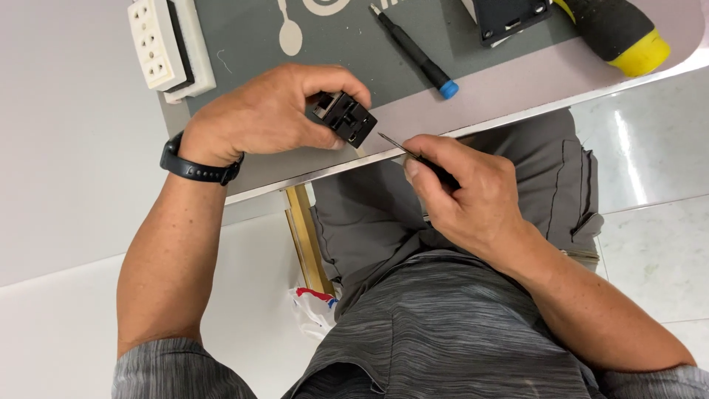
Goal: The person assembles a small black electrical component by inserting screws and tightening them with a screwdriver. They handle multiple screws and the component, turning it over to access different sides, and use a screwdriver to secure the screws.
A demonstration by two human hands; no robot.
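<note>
My left hand (266,114) grips a small black plastic block (343,118), a boxy electrical part, just above the table's front edge. A black band sits on that wrist. My right hand (465,192) is closed around a thin screwdriver (399,146). Its metal tip points up and left toward the black block and stops a short way from it. Most of the screwdriver's handle is hidden inside my fist.
On the table lie a grey mat (251,37), a white multi-socket outlet (166,48) at the back left, a black screwdriver with a blue end (417,55), a black plastic part (509,18) and a black and yellow tool (617,29). A brass table leg (306,236) stands below.
</note>
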